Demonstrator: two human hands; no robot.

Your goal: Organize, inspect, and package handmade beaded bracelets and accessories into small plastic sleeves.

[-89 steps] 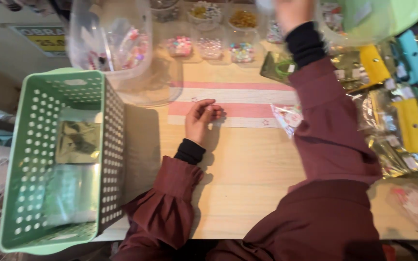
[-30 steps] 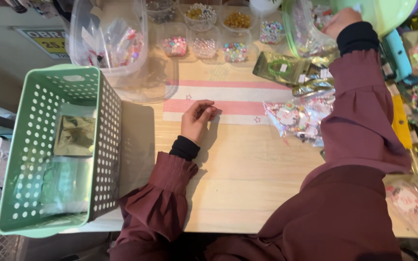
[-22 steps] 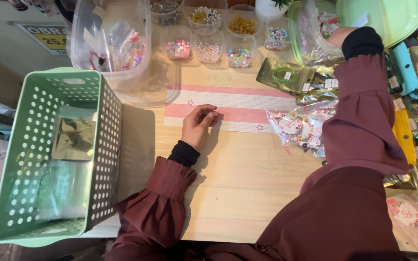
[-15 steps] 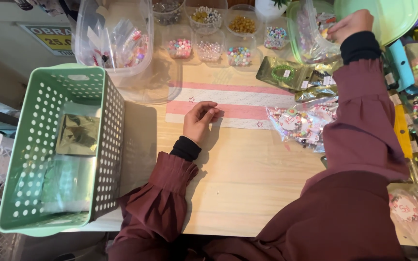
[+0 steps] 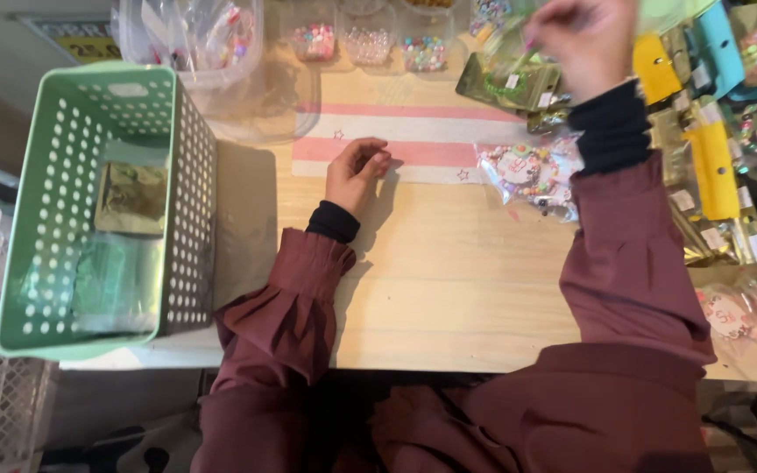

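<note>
Fingers of our left hand (image 5: 357, 171) rest loosely curled and empty on the pink-striped mat (image 5: 413, 140), steadying it on the surface (image 5: 457, 271), while our blurred right hand (image 5: 584, 44) pinches a small packet (image 5: 510, 79) above the bead pots (image 5: 370, 39).

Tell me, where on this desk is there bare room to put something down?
The widest bare patch is the wooden tabletop between the two sleeves, below the pink striped mat. The left hand rests at the mat's edge. It is crowded on the right, with packets and cards, and along the back, with bead cups. The green basket takes the left.
</note>
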